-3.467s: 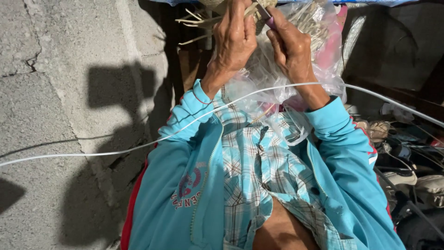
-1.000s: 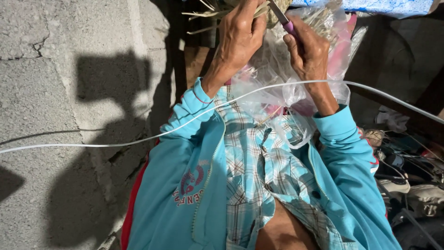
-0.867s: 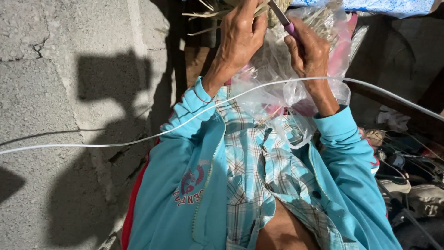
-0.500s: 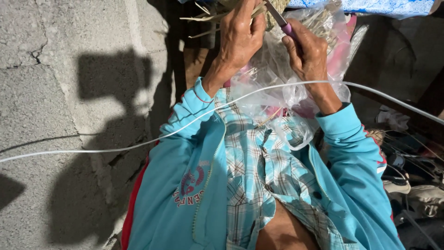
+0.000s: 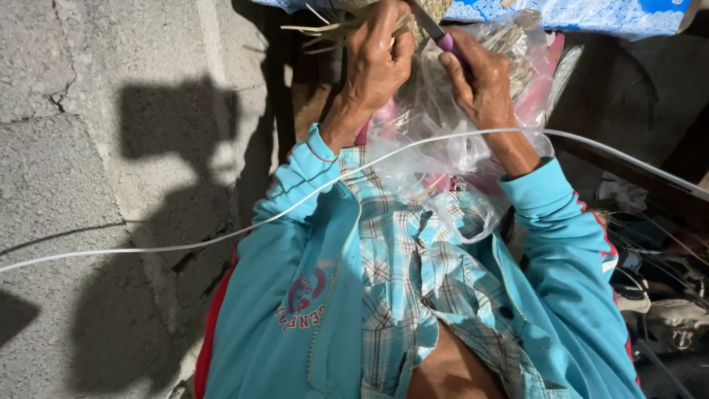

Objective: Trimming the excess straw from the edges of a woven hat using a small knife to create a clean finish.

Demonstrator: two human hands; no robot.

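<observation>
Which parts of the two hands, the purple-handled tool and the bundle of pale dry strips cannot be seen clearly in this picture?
- Head view: the purple-handled tool has its blade tip cut off by the top edge.
- The bundle of pale dry strips is covered by the left hand and the edge.
- The right hand hides its own grip.
- The clear plastic bag has blurred contents.

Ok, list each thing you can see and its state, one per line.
Left hand: closed around the straw bundle.
Right hand: gripping a knife, blade up.
Plastic bag: crumpled, on the lap.
White cord: stretched across the jacket.
Jacket: unzipped, open over a plaid shirt.
</observation>
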